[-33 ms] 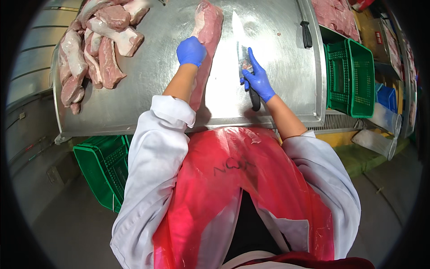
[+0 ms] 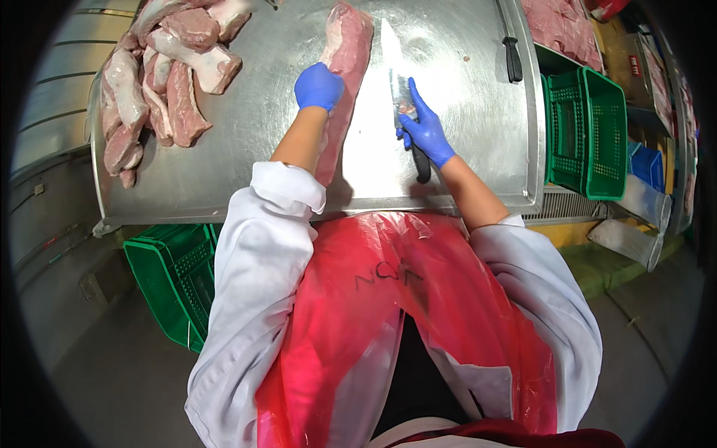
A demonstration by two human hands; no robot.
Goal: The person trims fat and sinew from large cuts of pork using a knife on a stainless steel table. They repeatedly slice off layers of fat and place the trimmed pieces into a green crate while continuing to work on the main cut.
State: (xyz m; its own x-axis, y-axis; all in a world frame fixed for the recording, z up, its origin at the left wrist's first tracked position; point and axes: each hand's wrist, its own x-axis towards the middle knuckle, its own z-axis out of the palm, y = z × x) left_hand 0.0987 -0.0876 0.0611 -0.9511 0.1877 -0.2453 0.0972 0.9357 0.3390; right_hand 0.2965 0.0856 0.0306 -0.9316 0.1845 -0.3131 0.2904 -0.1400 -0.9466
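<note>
Blue-gloved left hand (image 2: 319, 87) clamped long pink meat slab (image 2: 352, 63), presumably steadying it | blue-gloved right hand (image 2: 429, 134) held black-handled steel knife (image 2: 400, 91)

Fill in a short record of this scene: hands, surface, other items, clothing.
Left hand: blue-gloved, on a long strip of meat
Right hand: blue-gloved, holding a knife, blade pointing away from the wearer
Surface: metal table
Table's left: pile of meat pieces
Table's right: black-handled tool
Beside table, right: green crate
Clothing: red apron, white sleeves

A long pink meat strip (image 2: 349, 91) lies left of a black-handled knife (image 2: 399, 86).
</note>
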